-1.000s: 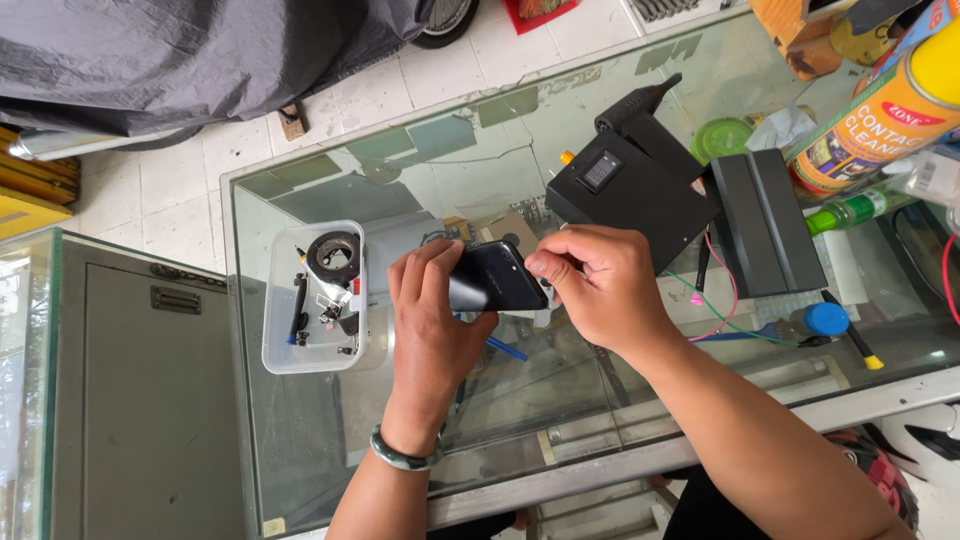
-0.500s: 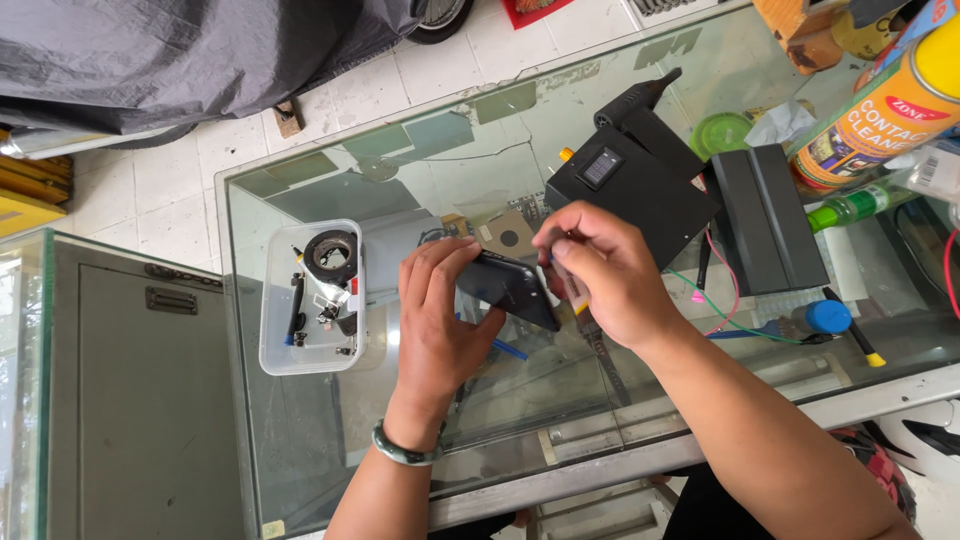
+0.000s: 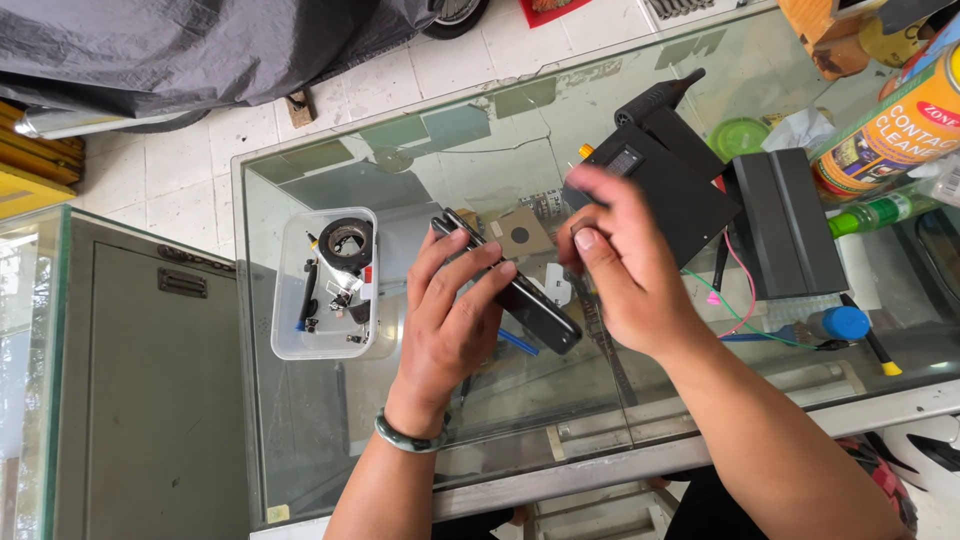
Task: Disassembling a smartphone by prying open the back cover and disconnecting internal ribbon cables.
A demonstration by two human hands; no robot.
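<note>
My left hand grips a slim black phone-like device, tilted so I see it almost edge-on above the glass counter. A green bracelet is on that wrist. My right hand hovers just right of the device and is apart from it. Its fingers are blurred, so I cannot tell whether they pinch anything. A small brown plate with a dark circle lies on the glass behind the device.
A clear plastic tub with a black ring and small parts sits left of my hands. A black box with a display, a black block, a spray can and a blue-handled tool crowd the right side.
My right hand has let go of the device and lifted up and to the right. My left hand has turned the device from flat to nearly edge-on.
</note>
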